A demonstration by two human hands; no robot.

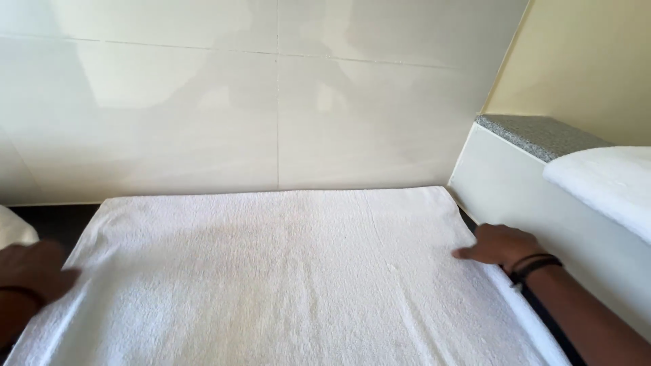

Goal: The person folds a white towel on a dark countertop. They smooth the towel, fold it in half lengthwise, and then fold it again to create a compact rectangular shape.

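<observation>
Resting flat at the near left edge of the white towel (pixel 285 271), the left hand (pixel 30 271) is blurred, its fingers spread on the cloth and gripping nothing. That towel lies spread out smooth across a dark counter (pixel 51 220), its far edge close to the pale tiled wall (pixel 271 102). On its right edge the right hand (pixel 502 245) presses down, fingers together and flat, not closed around anything. Farther right, a second folded towel (pixel 603 179) sits on a grey-topped ledge (pixel 536 132).
</observation>
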